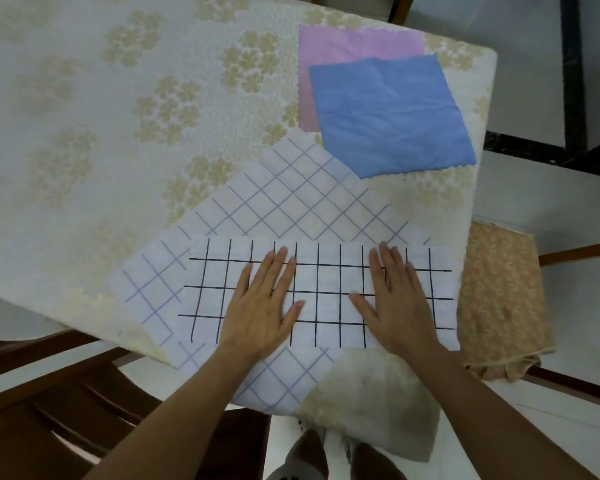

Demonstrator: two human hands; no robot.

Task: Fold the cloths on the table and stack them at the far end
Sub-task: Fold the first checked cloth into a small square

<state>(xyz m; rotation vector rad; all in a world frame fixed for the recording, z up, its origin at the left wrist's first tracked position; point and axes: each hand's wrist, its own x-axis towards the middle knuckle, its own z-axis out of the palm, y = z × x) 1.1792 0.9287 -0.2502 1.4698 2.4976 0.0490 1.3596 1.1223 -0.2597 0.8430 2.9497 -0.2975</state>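
A white cloth with a black grid (326,296) lies folded into a long strip near the table's front edge. My left hand (264,303) and my right hand (395,299) both press flat on it, fingers straight. Under it a larger white cloth with a pale blue grid (291,199) lies spread at an angle. Further back on the right a blue cloth (392,116) lies flat, overlapping a pink cloth (343,43) beneath it.
The table (101,133) carries a cream floral cover; its left and far parts are bare. A chair with a tan floral cushion (499,299) stands to the right. A dark wooden chair (66,410) is at the lower left. My feet show below the table edge.
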